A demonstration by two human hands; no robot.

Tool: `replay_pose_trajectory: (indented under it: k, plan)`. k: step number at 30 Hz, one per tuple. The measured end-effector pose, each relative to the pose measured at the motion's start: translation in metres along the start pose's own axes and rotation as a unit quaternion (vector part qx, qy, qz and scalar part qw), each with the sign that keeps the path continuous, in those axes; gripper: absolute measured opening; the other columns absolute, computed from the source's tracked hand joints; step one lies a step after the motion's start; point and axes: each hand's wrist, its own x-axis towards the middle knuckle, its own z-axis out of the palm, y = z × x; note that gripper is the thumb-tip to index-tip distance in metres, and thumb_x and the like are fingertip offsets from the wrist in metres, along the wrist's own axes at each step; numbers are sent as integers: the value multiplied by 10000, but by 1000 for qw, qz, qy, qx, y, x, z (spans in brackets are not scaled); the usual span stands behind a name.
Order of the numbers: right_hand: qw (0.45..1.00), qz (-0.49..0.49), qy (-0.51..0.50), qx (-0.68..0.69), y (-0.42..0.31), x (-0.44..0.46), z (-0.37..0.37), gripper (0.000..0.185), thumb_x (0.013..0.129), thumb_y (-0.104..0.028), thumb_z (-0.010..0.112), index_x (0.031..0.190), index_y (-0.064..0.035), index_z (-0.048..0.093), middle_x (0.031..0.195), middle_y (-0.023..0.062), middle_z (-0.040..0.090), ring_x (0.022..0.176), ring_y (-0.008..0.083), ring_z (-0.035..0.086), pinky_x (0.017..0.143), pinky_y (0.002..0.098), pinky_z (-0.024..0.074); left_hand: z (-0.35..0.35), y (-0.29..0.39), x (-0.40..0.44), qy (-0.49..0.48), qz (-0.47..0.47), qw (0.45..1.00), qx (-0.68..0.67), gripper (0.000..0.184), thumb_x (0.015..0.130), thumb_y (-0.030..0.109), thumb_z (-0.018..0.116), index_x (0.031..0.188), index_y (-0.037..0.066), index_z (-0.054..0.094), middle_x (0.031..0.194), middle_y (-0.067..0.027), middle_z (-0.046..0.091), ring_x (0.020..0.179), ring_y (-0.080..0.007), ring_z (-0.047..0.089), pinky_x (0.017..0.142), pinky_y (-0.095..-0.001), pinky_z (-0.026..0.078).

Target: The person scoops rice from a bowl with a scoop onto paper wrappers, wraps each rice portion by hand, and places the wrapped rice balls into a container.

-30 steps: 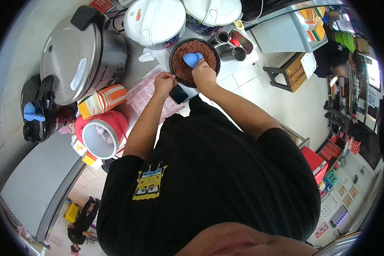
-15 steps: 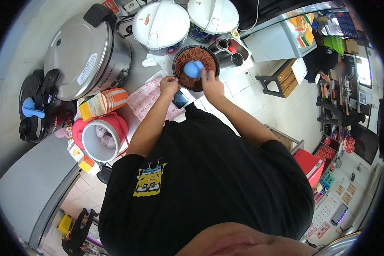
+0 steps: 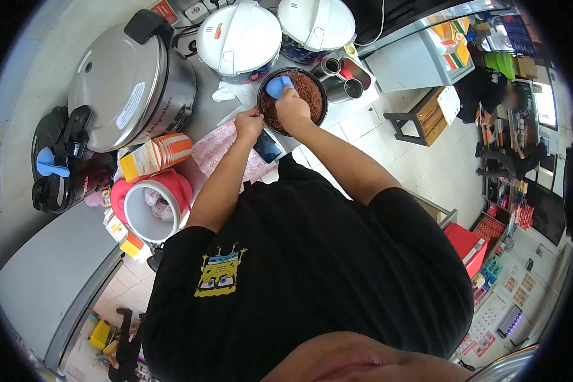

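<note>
In the head view, a round black pot [image 3: 325, 109] full of reddish-brown cooked rice [image 3: 308, 91] stands near the counter's front edge. My right hand [image 3: 292, 109] is closed around the handle of a blue rice paddle [image 3: 277, 86], over the rice. The paddle's blade rests at the pot's far left side. My left hand [image 3: 249, 123] pinches the pot's rim at the left. Under my left wrist lie a pink-and-white patterned cloth [image 3: 219, 148] and a phone with a dark screen [image 3: 268, 146].
Behind the pot stand two white-lidded rice cookers [image 3: 239, 38]. Metal cups [image 3: 345, 91] are at its right. A large steel pressure cooker [image 3: 118, 86], an orange carton [image 3: 156, 157] and a red-and-white bucket [image 3: 148, 213] fill the left. A person in black [image 3: 484, 89] is farther off at right.
My right hand has moved left over the pot, carrying the rice paddle from the rice's middle to its left side. The left hand still holds the rim.
</note>
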Motion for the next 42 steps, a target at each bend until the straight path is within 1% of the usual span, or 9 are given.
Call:
replay_pose_trajectory:
  k: [7,9,12,13,24,29,33,37,42]
  plan:
    - [996,-86,38,5,20,5,23,503,935,-117,556,1351,147,460,1162,231,607,834,315,729,708,345,623,22,1,-6,72,-57,992,-86,455,877,-88,617,1327,-21,598,850,-76,653,655,-174,645,580,-330,615]
    - [993,-111,23,-42,23,-27,-29,521,907,-121,580,1385,66,493,1103,166,605,777,295,712,628,349,612,24,-10,2,86,-48,991,-91,443,837,-89,624,1271,-3,637,876,-96,669,668,-200,666,554,-336,610]
    - [981,-121,122,-86,36,-60,2,574,882,-128,597,1440,-43,496,1034,127,575,742,274,691,556,359,587,24,-6,-3,92,-56,991,-81,457,775,-91,634,1218,18,649,951,-119,670,707,-230,686,551,-349,610]
    - [988,-107,99,-42,43,-66,11,568,866,-142,609,1425,-76,532,1052,140,555,778,298,675,613,411,594,26,-2,-8,105,-57,989,-92,495,783,-94,637,1264,23,619,988,-122,658,723,-228,686,561,-350,609]
    - [990,105,35,89,70,-17,-37,598,935,-108,522,1504,-34,355,1170,232,529,788,414,712,670,478,600,18,-2,-17,31,-14,998,-59,606,885,-99,578,1465,57,496,943,-61,580,708,-145,617,644,-323,619]
    - [985,109,-28,134,29,-1,-27,669,947,-108,542,1515,99,255,1154,289,579,884,383,729,713,433,613,19,4,-21,27,-25,997,-71,565,899,-89,576,1444,47,521,902,-36,562,700,-136,610,628,-318,617]
    - [987,76,-61,129,16,13,-25,656,942,-103,552,1502,109,285,1152,324,584,914,380,726,753,418,611,21,0,-16,39,-30,995,-90,570,903,-89,571,1452,51,512,907,-39,575,698,-144,615,621,-319,616]
    - [987,65,-81,119,29,27,-16,636,943,-111,545,1492,105,311,1141,302,602,925,382,724,767,418,610,24,10,-22,60,-60,989,-124,562,898,-84,582,1431,87,539,923,-62,606,689,-157,624,617,-327,616]
    - [994,-30,-56,93,39,-23,-20,625,934,-145,542,1521,-28,360,1188,234,614,890,383,726,741,445,608,27,6,-10,98,-66,986,-116,550,888,-84,590,1394,123,534,923,-80,623,683,-170,632,615,-353,620]
